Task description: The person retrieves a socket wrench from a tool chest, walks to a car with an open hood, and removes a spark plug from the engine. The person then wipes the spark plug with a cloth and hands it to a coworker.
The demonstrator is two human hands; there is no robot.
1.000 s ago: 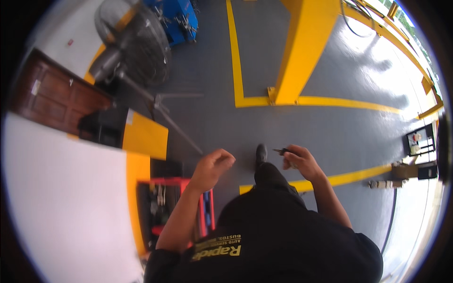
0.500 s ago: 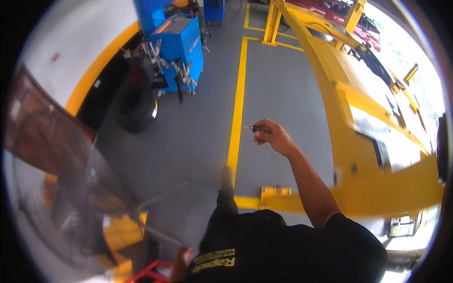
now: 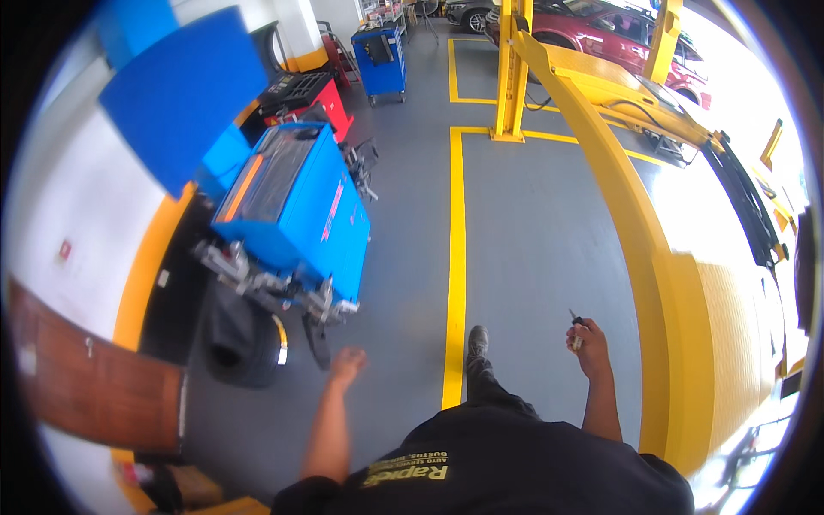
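My right hand is closed on a small key with a black head and a metal blade pointing up, beside the yellow lift beam. My left hand hangs low to the left, blurred by motion; whether it holds anything I cannot tell. Above it stands a bright blue wheeled machine with metal clamps on it, and a dark tyre lies at that machine's base. My shoe is on the grey floor just right of a yellow line.
A blue tool cart, red equipment and a tall blue panel line the left wall. A yellow post rises ahead, with a red car behind it. A wooden door is at lower left.
I have moved forward past the grey fan, which is out of view. The blue machine is nearer. My left hand has come back into fuller view; my right hand still holds the key.
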